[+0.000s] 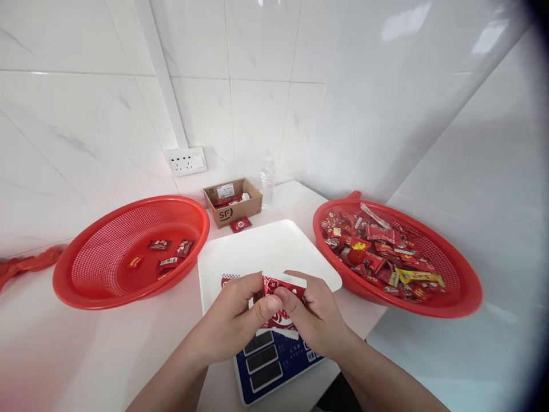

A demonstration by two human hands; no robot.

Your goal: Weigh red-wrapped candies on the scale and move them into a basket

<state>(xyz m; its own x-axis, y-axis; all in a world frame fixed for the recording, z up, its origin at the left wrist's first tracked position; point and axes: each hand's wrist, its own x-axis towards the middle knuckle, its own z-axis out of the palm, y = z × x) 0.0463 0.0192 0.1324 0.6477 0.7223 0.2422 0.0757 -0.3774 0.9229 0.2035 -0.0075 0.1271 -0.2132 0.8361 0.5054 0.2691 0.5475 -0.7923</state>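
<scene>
Both of my hands hold a red and white candy wrapper (pixel 281 319) with jagged edges over the front of a digital scale (pixel 274 243). My left hand (pixel 238 317) pinches it from the left with thumb and fingers. From the right, my right hand (pixel 315 312) grips it, its thumb close to the other thumb. Another dark red packet (pixel 229 279) shows behind my left fingers. The scale's white pan lies beyond my hands, and its blue panel (pixel 268 366) shows below them. Whether the wrapper is torn or holds something is hidden by my fingers.
At the left, a red plastic basket (pixel 103 229) has several small packets inside. A fuller red basket (pixel 469 300) of wrapped sweets stands at the right. Behind the scale are a cardboard box (pixel 238 214), a red packet (pixel 241 224) and a clear bottle (pixel 267 180).
</scene>
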